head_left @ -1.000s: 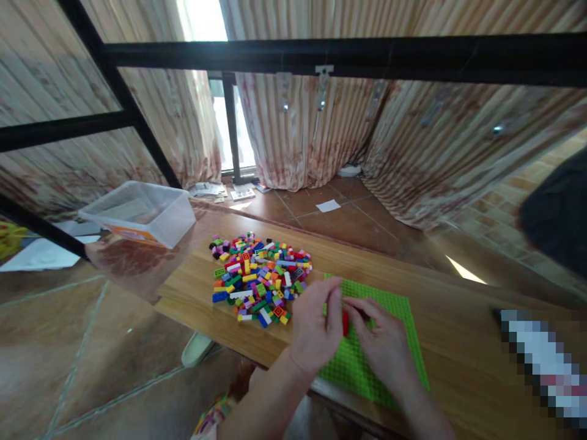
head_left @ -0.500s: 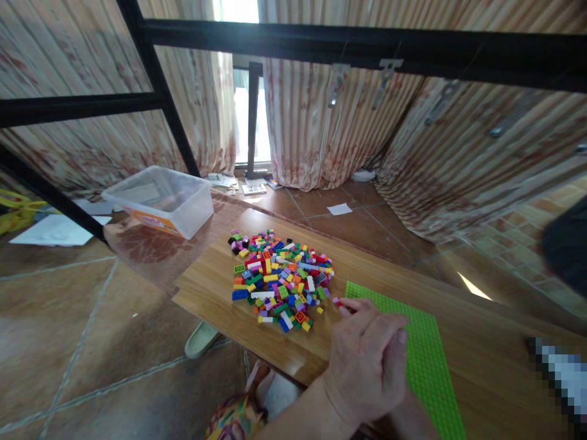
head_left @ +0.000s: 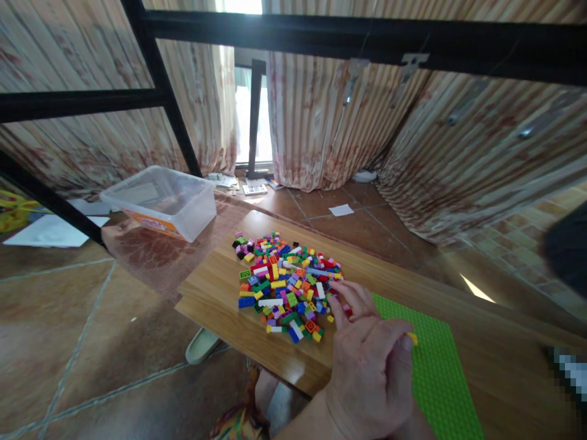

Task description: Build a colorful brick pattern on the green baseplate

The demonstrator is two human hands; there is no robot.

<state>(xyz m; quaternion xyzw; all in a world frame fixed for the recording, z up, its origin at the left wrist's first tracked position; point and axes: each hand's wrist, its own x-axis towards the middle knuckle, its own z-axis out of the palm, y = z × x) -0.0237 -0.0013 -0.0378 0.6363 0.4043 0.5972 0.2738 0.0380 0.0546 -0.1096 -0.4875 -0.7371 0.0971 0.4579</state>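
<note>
Coloured bricks lie just ahead and left of our left hand, its fingers loosely spread on the pile's near edge; our right hand is hidden.

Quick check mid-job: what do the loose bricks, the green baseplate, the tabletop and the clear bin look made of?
Bricks: hard moulded plastic, glossy, bright solid colours.
Green baseplate: likely the same plastic, fine stud grid, duller sheen.
Tabletop: wood or wood-look laminate; grain lines, smooth satin glare.
Clear bin: translucent, slightly frosted plastic.
</note>
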